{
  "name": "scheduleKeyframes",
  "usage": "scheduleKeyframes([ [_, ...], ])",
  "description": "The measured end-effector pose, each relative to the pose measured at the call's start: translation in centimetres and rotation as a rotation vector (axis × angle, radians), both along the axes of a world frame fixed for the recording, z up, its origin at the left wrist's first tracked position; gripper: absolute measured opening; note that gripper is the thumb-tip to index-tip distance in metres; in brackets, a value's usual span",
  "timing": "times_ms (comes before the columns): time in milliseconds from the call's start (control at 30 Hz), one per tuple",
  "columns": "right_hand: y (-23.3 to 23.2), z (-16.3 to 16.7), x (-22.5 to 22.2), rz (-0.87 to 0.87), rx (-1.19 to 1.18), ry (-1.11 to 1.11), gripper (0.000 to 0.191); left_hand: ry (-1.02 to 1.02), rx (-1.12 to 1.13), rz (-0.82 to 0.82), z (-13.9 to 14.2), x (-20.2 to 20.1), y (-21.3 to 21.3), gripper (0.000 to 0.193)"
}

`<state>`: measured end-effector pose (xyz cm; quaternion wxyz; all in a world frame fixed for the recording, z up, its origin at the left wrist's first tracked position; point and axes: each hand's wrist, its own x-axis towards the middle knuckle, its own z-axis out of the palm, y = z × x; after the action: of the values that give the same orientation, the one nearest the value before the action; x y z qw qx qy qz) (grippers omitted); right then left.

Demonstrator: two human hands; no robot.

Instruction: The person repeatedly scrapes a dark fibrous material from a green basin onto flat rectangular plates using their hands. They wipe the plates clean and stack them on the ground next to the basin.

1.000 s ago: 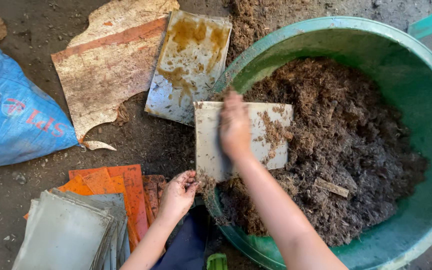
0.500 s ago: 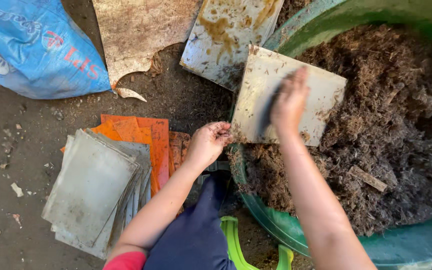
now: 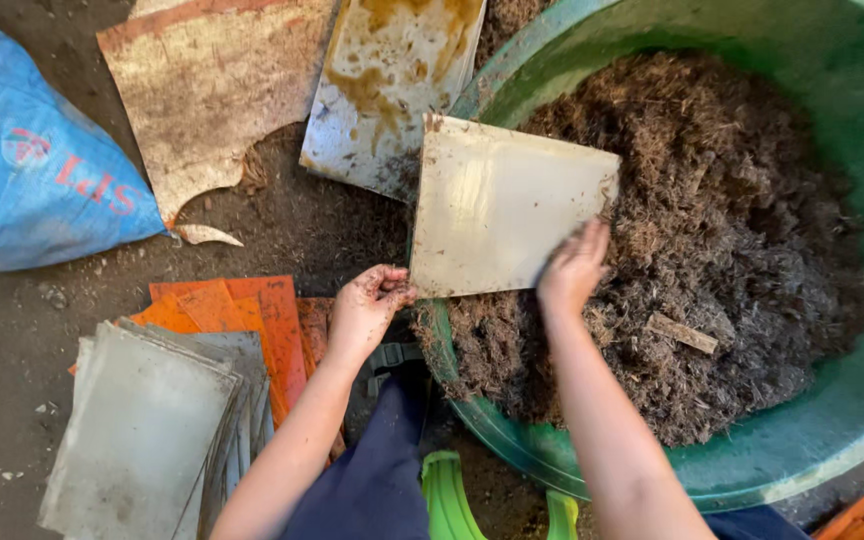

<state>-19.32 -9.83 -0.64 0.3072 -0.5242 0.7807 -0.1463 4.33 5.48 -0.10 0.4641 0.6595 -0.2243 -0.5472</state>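
A pale square tile [image 3: 507, 208] lies tilted across the near rim of a big green tub [image 3: 832, 455] filled with dark brown fibrous soil [image 3: 742, 230]. My right hand [image 3: 572, 268] rests on the tile's lower right corner, fingers pressed flat against it. My left hand [image 3: 370, 305], smeared with dirt, pinches the tile's lower left corner just outside the tub rim. The tile's face is wiped nearly clean.
A stack of grey tiles [image 3: 147, 430] lies on orange tiles [image 3: 242, 315] at lower left. Two stained, broken tiles [image 3: 217, 85] [image 3: 387, 85] lie on the dirt floor behind. A blue sack [image 3: 27, 170] sits at far left. Green footwear [image 3: 447, 500] shows below.
My right hand slid down from the middle of the tile to its lower right corner, brushing the soil off its face. The view shifted closer and to the right.
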Motion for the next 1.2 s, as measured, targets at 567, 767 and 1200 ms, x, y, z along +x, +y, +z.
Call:
scheduleKeyframes([
  [567,7.0,3.3,5.6,1.190,-0.510,-0.365,0.065,0.287,0.148,0.176,3.1,1.2,0.6,0.015],
  [767,2.8,1.5,7.7,1.243,-0.569,-0.126,0.067,0.239,0.194,0.141,5.3,1.4,-0.4,0.017],
  [1200,2.2,5.4,14.0,0.665,-0.598,-0.129,0.070,0.038,-0.068,0.216,3.0,3.2,-6.9,0.037],
])
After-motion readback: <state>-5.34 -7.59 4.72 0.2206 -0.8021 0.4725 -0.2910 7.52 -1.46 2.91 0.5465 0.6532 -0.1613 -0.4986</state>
